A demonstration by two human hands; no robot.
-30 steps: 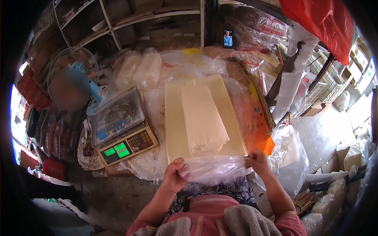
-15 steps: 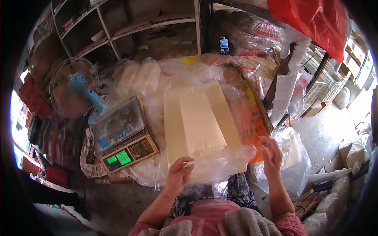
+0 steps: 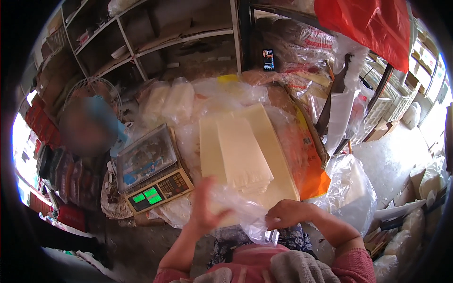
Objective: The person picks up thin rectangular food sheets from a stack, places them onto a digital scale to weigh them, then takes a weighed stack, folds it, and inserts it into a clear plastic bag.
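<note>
My right hand is closed on the gathered edge of a clear plastic bag, in front of my lap at the table's near side. Opposite it, my left hand is smeared by motion, its thumb standing apart from the raised fingers. The bag's other end lies by that hand; whether they touch I cannot tell. Just beyond the bag is a narrow stack of cream paper-like sheets, on top of a wider cream stack. The bag partly covers the near edge of the wider stack.
A digital scale with a metal pan stands left of the stacks, a blue fan behind it. Clear-wrapped packs lie at the back. A lit phone leans beyond. To the right are an orange sack and a clear bag.
My right hand has come left and down, closing on the bag. My left hand has spread its fingers and moved slightly left. The bag has been drawn narrower, off the narrow stack's near end.
</note>
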